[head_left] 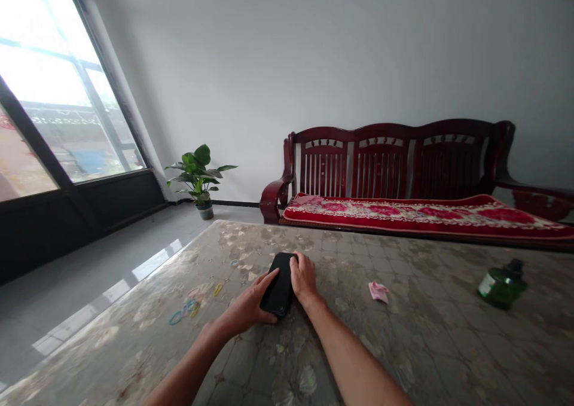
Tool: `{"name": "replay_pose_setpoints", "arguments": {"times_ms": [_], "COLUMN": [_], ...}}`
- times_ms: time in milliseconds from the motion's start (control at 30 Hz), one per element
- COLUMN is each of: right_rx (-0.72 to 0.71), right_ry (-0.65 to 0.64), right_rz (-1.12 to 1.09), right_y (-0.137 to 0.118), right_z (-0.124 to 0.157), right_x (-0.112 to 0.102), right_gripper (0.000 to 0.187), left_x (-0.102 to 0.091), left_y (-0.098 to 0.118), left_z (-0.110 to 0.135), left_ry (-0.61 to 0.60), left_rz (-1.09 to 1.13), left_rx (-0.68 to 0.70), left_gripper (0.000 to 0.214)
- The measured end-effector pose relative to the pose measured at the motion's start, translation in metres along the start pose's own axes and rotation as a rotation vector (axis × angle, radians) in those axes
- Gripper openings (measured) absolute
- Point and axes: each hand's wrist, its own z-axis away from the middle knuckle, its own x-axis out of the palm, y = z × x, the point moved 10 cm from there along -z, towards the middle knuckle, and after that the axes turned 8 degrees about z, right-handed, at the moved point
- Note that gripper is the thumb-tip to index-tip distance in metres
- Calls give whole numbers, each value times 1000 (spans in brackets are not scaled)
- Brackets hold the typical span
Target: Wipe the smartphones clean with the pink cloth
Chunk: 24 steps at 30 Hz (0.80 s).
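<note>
A black smartphone with a dark screen is held between my two hands, just over or on the patterned tablecloth. My left hand grips its left side, with the thumb along the edge and fingers by the lower end. On the upper right side, my right hand is closed around the phone's edge, its thumb by the screen. The fingers beneath the phone are hidden. Several coloured rubber bands lie left of my left hand, and a folded pink cloth lies right of my right hand.
A green bottle with a black cap stands at the table's right. Beyond the table is a dark red wooden bench with a red floral cover. A potted plant stands on the floor near the window.
</note>
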Motion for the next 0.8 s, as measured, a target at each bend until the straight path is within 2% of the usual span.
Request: {"name": "replay_pose_setpoints", "arguments": {"times_ms": [367,500,533,600,700,767,800], "right_rx": [3,-34,-59,-218,-473,-525,-530], "right_ry": [26,27,20,-12,-16,41,63], "right_rz": [-56,-90,-92,-93,74,244,328], "right_y": [4,2,-1,-16,-35,-30,-23], "right_z": [3,21,27,42,62,65,64], "right_x": [-4,-21,-31,-57,-114,-157,-177], "right_gripper": [50,48,46,44,51,56,60], "left_x": [-3,-4,-5,-7,-11,-20,-23], "left_y": [-2,-2,-6,-15,-25,-24,-17], "left_z": [-5,4,8,19,38,51,56], "left_ry": [11,68,86,116,172,290,343], "left_rz": [-49,-18,-9,15,88,128,121], "left_rx": [9,43,34,0,-26,-44,-30], "left_gripper": [110,113,113,112,105,88,78]}}
